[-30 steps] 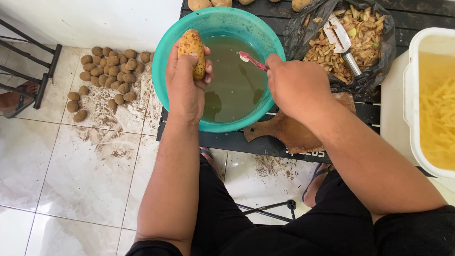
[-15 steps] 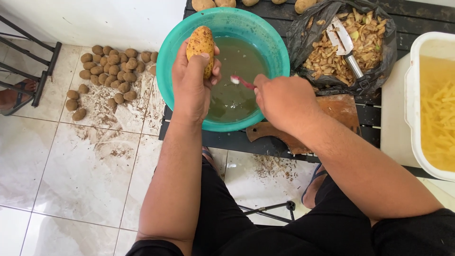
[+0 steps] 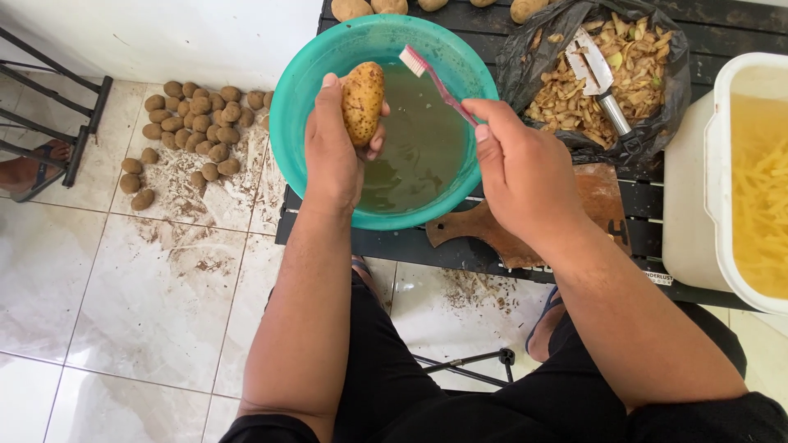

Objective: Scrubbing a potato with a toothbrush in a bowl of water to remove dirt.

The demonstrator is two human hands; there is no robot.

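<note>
The scrubbing step is in hand: the left hand [image 3: 332,152] grips a potato [image 3: 362,101] above the teal basin [image 3: 308,74], the right hand [image 3: 521,168] pinches a toothbrush [image 3: 435,78], whose bristles must next meet the skin.

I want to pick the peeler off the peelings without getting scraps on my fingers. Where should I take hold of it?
Probably by the round metal handle of the peeler, coming from the lower right. The handle end points that way and lies near the edge of the black bag, while the flat blade end rests up among the potato peelings.
</note>
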